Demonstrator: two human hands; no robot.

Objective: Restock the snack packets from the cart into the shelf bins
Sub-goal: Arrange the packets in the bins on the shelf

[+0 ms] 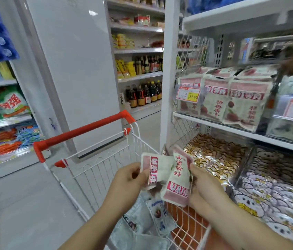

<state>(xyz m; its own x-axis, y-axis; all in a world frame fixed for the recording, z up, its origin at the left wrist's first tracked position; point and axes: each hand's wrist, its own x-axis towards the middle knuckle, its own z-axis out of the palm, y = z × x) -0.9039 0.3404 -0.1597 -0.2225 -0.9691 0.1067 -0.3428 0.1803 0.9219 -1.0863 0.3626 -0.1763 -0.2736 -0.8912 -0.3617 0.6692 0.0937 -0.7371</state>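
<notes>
**Holding two snack packets over the cart, below the matching shelf bin**

Left hand (127,179) grips a white plastic snack packet with a pink-red band and red lettering (157,170) by its left edge, fingers curled round it. Right hand (203,192) grips a second white-and-pink snack packet (177,184) by its right edge, fingers likewise curled round it. The lettering on this second packet reads inverted. The two packets overlap at their inner edges. Both are held over the right side of the white wire cart with a red handle (95,175), which stands in the aisle just left of the shelving. Pale blue flat packets (153,213) lie inside the cart.

On the middle shelf to the right, a clear plastic bin (196,115) holds matching white-and-pink packets standing upright (244,105). A red-and-yellow price tag (188,94) hangs on the left of its front. The held packets are lower and further left, well apart from this bin.

On the shelf beneath are gold-and-brown patterned packets (214,156) and, further right, pale lilac patterned packets (277,195).

A white pillar (73,69) stands just beyond the cart. Far shelves carry dark bottles (145,94). A green-and-white bag (8,103) sits on the left shelving. The right edge of the view is blurred.
</notes>
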